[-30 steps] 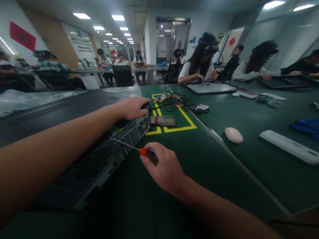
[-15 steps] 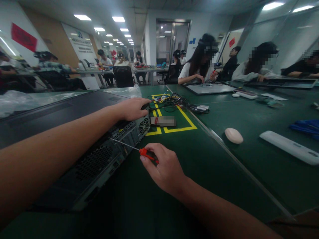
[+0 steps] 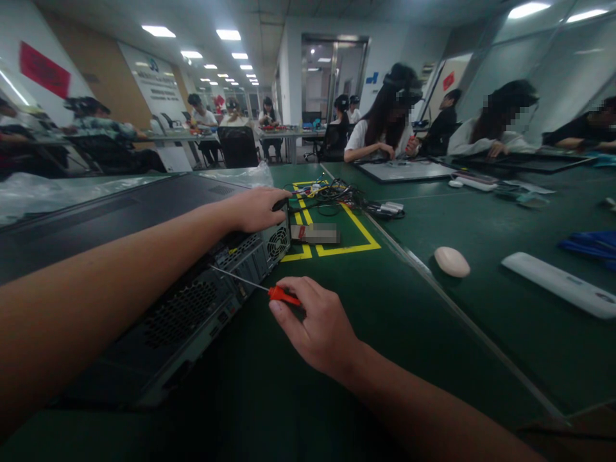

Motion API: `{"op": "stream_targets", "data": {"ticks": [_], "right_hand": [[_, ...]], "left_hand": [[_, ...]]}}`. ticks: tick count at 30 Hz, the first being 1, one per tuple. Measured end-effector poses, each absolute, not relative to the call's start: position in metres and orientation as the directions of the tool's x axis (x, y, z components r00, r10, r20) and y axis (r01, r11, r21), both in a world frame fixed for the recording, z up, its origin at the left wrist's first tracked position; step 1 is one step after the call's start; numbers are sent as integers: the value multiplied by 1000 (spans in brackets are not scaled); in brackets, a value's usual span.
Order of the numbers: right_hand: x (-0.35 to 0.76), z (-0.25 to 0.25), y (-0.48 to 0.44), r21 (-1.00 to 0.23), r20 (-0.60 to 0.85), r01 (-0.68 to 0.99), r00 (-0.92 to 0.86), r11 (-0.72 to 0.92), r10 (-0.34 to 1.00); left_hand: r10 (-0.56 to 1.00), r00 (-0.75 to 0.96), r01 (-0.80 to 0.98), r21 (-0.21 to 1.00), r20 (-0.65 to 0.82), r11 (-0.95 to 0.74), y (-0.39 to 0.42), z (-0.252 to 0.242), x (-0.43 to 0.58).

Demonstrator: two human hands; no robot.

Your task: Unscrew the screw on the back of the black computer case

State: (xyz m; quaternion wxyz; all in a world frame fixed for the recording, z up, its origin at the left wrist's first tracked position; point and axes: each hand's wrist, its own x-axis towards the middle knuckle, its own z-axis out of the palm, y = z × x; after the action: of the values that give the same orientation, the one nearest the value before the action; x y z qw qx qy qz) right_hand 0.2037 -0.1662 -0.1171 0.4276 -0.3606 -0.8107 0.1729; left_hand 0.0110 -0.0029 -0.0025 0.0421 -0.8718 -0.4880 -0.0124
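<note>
The right hand (image 3: 320,324) has its grip curled round a screwdriver (image 3: 283,295), orange-handled with a slim metal shaft, slanting to the honeycomb-vented back of a boxy computer case (image 3: 185,311) toward the near edge of the green tabletop (image 3: 385,308). The left hand (image 3: 257,208) drapes over the case's corner; whether it clasps anything, I cannot tell.

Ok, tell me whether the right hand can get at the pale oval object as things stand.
Likely yes: only green tabletop and a seam strip show between the right hand and the pale oval object. That hand holds an orange-handled screwdriver, though, which would probably need putting down first.
</note>
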Motion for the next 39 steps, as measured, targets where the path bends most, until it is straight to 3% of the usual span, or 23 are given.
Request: {"op": "stream_targets", "data": {"ticks": [39], "right_hand": [[204, -115, -168, -582, 564, 451, -376, 677, 735]], "left_hand": [[851, 520, 854, -41, 73, -518, -3, -3, 10]]}}
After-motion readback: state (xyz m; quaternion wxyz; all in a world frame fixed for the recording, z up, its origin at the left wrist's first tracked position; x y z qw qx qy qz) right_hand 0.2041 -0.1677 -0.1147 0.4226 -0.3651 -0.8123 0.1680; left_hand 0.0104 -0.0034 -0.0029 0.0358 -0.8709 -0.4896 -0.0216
